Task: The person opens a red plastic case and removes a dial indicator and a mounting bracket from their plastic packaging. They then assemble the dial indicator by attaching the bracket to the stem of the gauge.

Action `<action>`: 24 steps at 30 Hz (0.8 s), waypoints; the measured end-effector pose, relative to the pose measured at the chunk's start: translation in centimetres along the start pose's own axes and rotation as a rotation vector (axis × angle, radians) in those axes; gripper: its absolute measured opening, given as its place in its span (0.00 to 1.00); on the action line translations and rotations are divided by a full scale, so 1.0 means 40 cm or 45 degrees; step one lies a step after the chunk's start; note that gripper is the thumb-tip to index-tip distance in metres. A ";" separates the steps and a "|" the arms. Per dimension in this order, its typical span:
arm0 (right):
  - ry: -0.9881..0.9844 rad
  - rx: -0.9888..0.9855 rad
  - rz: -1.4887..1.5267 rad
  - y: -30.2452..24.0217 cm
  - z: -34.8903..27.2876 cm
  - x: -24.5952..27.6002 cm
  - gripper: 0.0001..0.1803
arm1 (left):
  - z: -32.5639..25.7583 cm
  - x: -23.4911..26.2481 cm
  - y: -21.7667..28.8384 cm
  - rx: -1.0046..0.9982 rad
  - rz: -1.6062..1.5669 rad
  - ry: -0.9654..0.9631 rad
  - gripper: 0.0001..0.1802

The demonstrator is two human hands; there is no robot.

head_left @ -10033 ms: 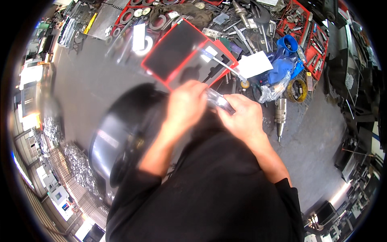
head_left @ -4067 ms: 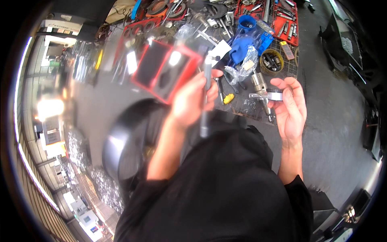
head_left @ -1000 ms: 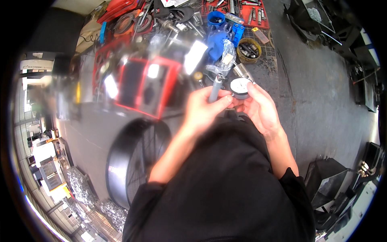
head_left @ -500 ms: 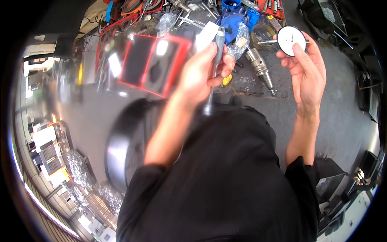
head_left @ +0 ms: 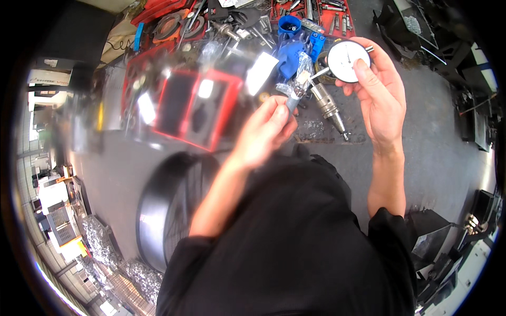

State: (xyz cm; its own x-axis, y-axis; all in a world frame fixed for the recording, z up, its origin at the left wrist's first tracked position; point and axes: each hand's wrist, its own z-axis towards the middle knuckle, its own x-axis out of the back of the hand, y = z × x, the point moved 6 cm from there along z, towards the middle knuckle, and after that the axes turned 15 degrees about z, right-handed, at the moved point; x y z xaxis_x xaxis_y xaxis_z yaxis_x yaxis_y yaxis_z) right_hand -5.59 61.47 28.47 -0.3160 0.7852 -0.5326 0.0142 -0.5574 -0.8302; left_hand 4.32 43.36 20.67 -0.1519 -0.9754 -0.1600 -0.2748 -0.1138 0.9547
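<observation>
My left hand (head_left: pixel 265 127) is closed around the grey grip of a bore gauge rod (head_left: pixel 292 102), its upper end tilted to the right. Fingers hide the rod's lower part. Between the thumb and fingers of my right hand (head_left: pixel 383 100) is a round dial indicator (head_left: pixel 345 62) with a white face and black rim. Its thin metal stem points down and left at the top of the rod; I cannot tell whether they touch. Below the dial, a steel tool holder (head_left: pixel 328 105) lies on the dark table.
An opened red case (head_left: pixel 213 113) with dark lining lies left of my hands, blurred. Behind are a white paper (head_left: pixel 262 72), a blue cloth-like item (head_left: pixel 290 59), a blue cup (head_left: pixel 289 25) and a red tray of metal tools (head_left: pixel 337 21). A round black stool-like thing (head_left: pixel 158 210) stands at lower left.
The dial indicator has moved left and slightly down toward the rod. My left hand has lowered, and the rod's top now leans toward the indicator's stem. The view has shifted slightly.
</observation>
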 end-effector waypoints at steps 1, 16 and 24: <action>-0.003 -0.016 -0.003 0.000 -0.001 -0.002 0.20 | -0.002 -0.001 0.002 0.003 -0.002 -0.014 0.16; -0.233 -0.245 -0.161 0.008 0.012 -0.045 0.16 | -0.013 -0.029 0.007 0.128 -0.027 -0.209 0.20; -0.212 -0.342 -0.239 0.041 0.027 -0.028 0.17 | -0.016 -0.029 0.002 0.133 -0.124 -0.192 0.23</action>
State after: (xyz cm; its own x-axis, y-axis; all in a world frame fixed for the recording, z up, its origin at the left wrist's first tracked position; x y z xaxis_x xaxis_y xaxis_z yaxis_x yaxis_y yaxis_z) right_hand -6.23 59.40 27.89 -0.4864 0.8002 -0.3507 0.1829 -0.2993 -0.9365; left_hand 5.10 44.38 21.08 -0.2579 -0.9205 -0.2935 -0.3910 -0.1784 0.9029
